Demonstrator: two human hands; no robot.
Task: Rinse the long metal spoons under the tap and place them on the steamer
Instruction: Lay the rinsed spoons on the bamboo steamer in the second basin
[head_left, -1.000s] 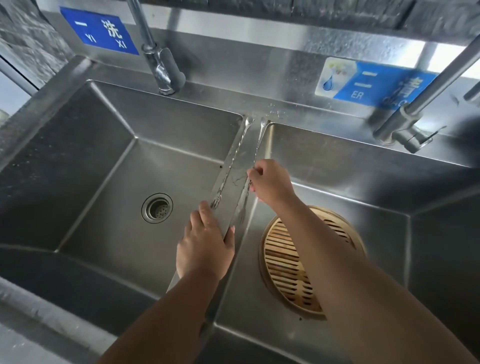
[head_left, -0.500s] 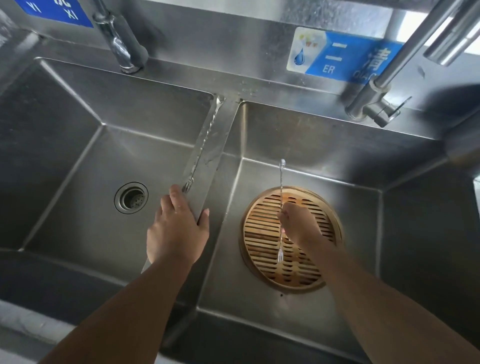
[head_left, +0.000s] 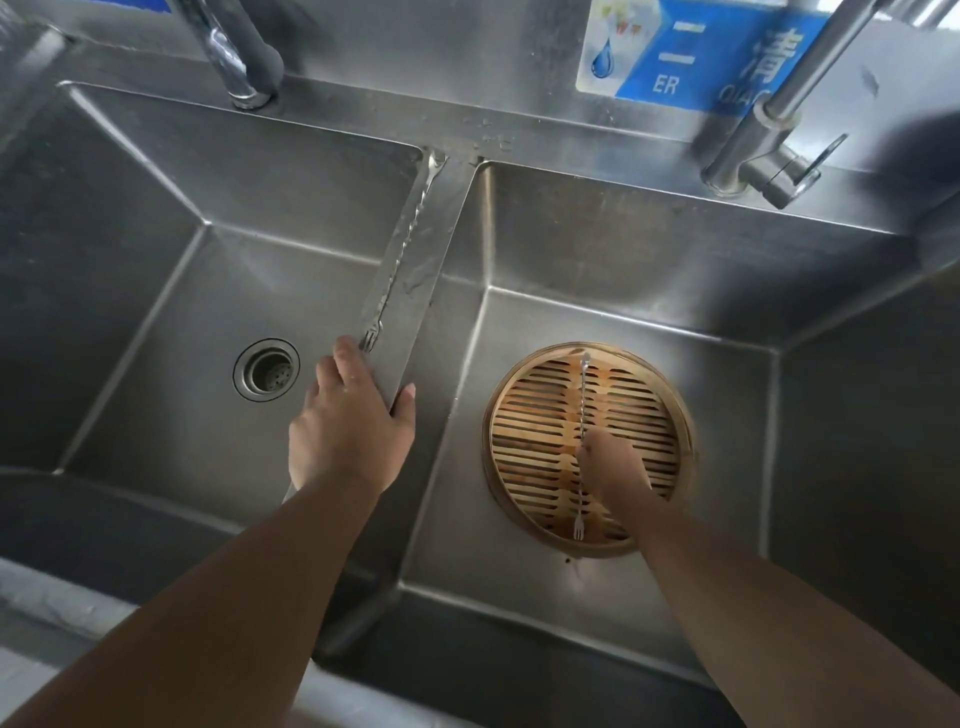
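Observation:
A round bamboo steamer (head_left: 670, 410) sits on the floor of the right sink basin. My right hand (head_left: 615, 467) pinches one long metal spoon (head_left: 583, 395) by its middle, and the spoon lies lengthwise across the steamer slats, fork end toward me. A second long spoon (head_left: 402, 249) lies along the wet divider (head_left: 431, 291) between the two basins, its forked end near my fingertips. My left hand (head_left: 353, 421) rests over the near part of that divider, fingers draped on its edges, holding nothing.
The left basin has a round drain (head_left: 266, 369). One tap (head_left: 234, 57) rises behind the left basin and another tap (head_left: 763, 156) behind the right one. Blue labels (head_left: 685, 52) are stuck on the steel backsplash. No water is running.
My right hand lifted one spoon off the divider, carried it right over the basin and lowered it onto the steamer. My left hand stayed on the divider.

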